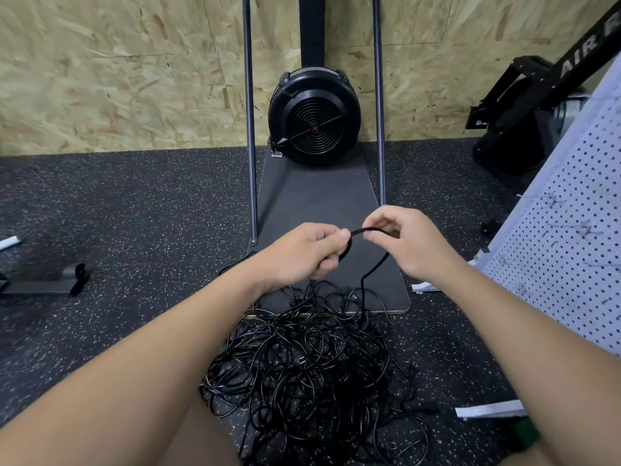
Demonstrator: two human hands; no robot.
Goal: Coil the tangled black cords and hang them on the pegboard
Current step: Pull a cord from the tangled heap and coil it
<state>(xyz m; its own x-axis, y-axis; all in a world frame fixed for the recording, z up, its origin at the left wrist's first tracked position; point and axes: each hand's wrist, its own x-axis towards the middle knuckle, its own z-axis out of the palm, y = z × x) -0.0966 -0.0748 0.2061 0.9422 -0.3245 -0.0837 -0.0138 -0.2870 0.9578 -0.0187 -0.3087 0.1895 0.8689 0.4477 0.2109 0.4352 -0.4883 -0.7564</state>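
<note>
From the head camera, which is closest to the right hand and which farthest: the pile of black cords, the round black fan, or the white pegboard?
From the right hand:
1. Pile of black cords, on the floor just below the hands; one strand runs up into them.
2. White pegboard, leaning at the right.
3. Round black fan, ahead by the wall.

Lay in a loose black tangle, cords point(302, 368), on the speckled floor, partly over the near edge of a dark mat. Looped and crossed every way, thin and glossy (no ends clearly traceable). Rose from the heap as one strand point(373, 269), bent into a small arch above the pile. Leaned at the right, white pegboard point(551, 250), tilted, dotted with holes, no cord on it.
</note>
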